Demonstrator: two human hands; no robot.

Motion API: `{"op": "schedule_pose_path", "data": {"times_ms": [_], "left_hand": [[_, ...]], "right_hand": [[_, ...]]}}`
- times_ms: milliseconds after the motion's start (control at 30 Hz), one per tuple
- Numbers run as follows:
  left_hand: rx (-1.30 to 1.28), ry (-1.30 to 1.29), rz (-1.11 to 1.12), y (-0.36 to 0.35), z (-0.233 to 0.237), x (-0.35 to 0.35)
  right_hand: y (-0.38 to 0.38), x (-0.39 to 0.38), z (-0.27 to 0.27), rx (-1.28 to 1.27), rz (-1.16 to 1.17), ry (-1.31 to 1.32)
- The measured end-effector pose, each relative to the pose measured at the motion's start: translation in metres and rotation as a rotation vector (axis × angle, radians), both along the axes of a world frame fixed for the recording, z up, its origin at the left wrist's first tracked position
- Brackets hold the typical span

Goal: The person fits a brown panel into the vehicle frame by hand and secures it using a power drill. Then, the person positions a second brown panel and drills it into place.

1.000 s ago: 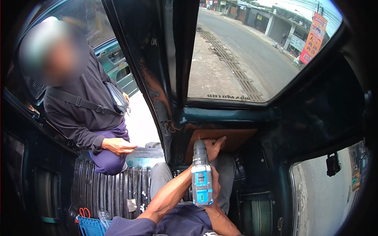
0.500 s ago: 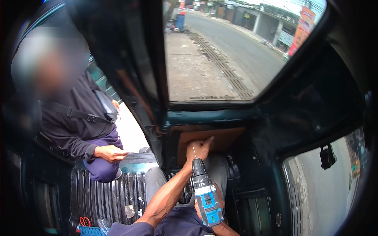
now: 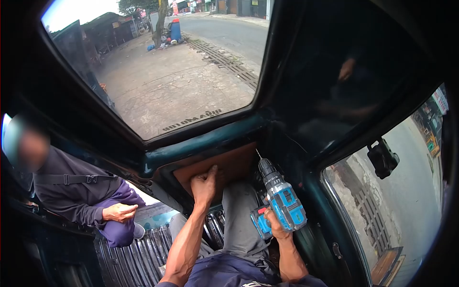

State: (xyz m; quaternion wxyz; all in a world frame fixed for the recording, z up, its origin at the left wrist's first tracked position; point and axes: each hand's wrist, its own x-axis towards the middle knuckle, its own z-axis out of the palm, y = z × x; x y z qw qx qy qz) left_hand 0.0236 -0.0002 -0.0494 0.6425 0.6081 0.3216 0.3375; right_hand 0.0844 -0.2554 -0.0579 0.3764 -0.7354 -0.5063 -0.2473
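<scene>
My left hand (image 3: 204, 185) presses against a flat brown panel (image 3: 234, 165) below the window frame, its fingers curled with the thumb up; whether it pinches anything is hidden. My right hand (image 3: 277, 224) is wrapped round the handle of a blue and black cordless drill (image 3: 287, 205). The drill points up and away, and its thin bit (image 3: 258, 154) is near the panel's right edge. I cannot tell whether the bit touches anything.
Another person (image 3: 79, 191) in dark clothes crouches at the left, one hand (image 3: 120, 212) in front of the knee. Ribbed black flooring (image 3: 136, 260) lies below. Dark green frames surround the windows, and a black device (image 3: 383, 158) is at the right window.
The view has turned, shifting the window and co-worker. My right hand has moved the drill to the right, away from my left forearm and closer to the panel's right edge.
</scene>
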Motion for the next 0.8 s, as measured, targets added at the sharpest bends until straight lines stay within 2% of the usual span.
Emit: {"op": "schedule_pose_path", "data": {"times_ms": [33,100,133,167,233,267,300,500,567,667,700,767,800], "left_hand": [[0.002,-0.009,0.001,0.002,-0.003,0.000],[0.001,-0.007,-0.010,0.002,-0.005,0.001],[-0.004,-0.022,-0.003,0.002,-0.004,0.001],[-0.010,-0.040,0.006,0.001,-0.002,0.002],[0.004,-0.038,0.003,0.001,-0.003,0.002],[0.004,-0.026,0.003,0.002,-0.003,0.001],[0.004,-0.014,0.004,0.003,-0.003,0.001],[-0.010,-0.010,0.006,0.001,-0.001,0.000],[-0.005,-0.014,0.002,0.002,-0.003,0.001],[0.008,-0.013,0.001,0.003,-0.004,0.001],[0.014,-0.006,0.004,0.002,-0.004,0.001],[0.007,-0.003,0.007,0.000,-0.004,0.000],[0.006,-0.004,0.011,0.001,-0.003,0.001]], "right_hand": [[0.001,0.002,-0.002,0.002,-0.007,0.006],[-0.001,0.002,-0.005,0.003,0.025,0.487],[0.000,0.009,-0.004,0.011,0.022,0.093],[0.001,0.009,-0.008,0.011,0.015,0.097],[0.008,0.009,-0.014,0.120,0.018,0.346],[0.007,0.015,-0.014,0.074,0.041,0.097],[0.008,0.016,-0.015,0.079,0.045,0.098],[0.010,0.017,-0.017,0.145,0.087,0.225],[0.012,0.014,-0.024,0.108,0.050,0.528],[0.012,0.013,-0.018,0.030,0.007,0.568],[0.012,0.015,-0.015,0.027,0.006,0.568],[0.013,0.022,-0.006,0.020,0.047,0.118],[0.014,0.024,-0.003,0.017,0.048,0.115]]}}
